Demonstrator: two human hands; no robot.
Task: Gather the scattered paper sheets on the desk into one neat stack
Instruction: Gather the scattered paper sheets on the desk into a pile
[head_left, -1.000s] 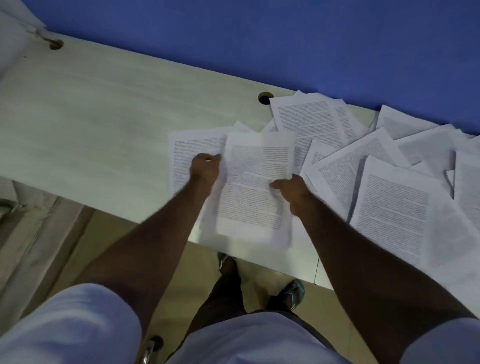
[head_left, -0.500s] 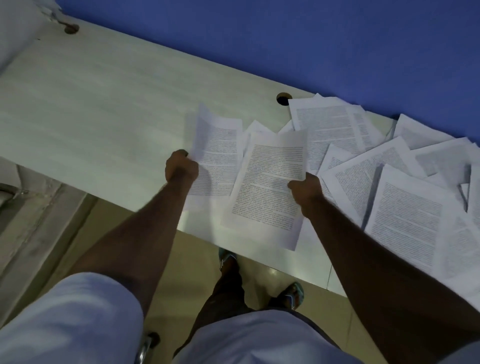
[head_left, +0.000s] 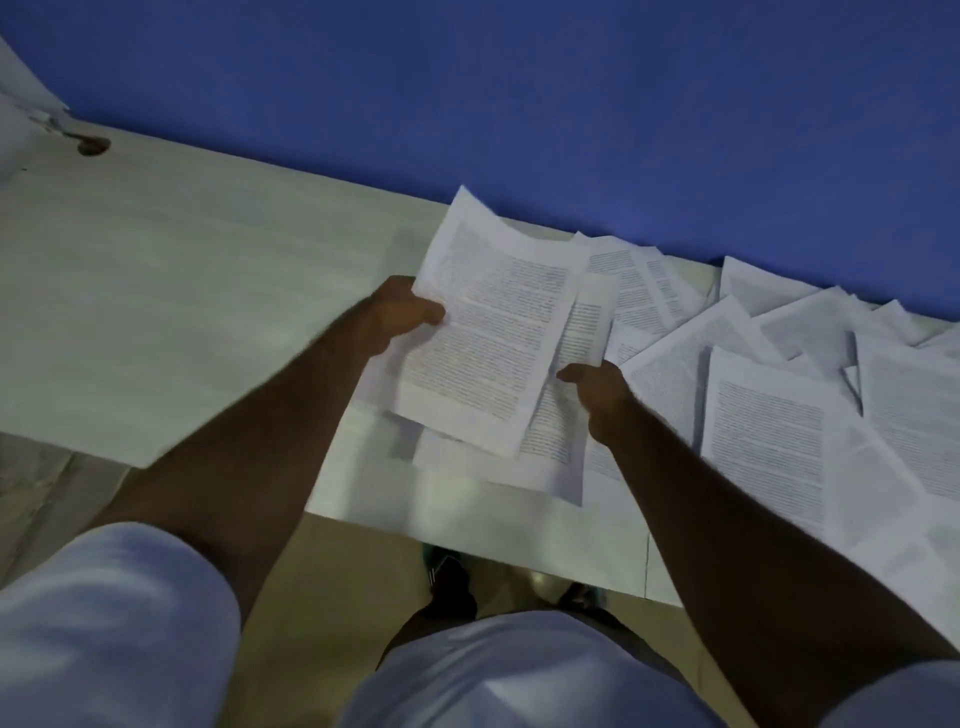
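Office setting: pale laminate worktop (head_left: 197, 312) with cable grommet hole (head_left: 93, 146), blue partition wall (head_left: 519, 104), printed text sheets (head_left: 769, 431).

matt white printed paper sheets (head_left: 769, 441) on a pale, smooth wood-grain laminate desk (head_left: 182, 312); matt blue wall (head_left: 519, 104).

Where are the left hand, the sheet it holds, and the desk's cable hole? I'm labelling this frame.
left hand (head_left: 402, 312): head view, on the knuckles.
sheet (head_left: 488, 332): head view, middle of its printed text.
cable hole (head_left: 93, 146): head view, dark opening at the desk's far left.
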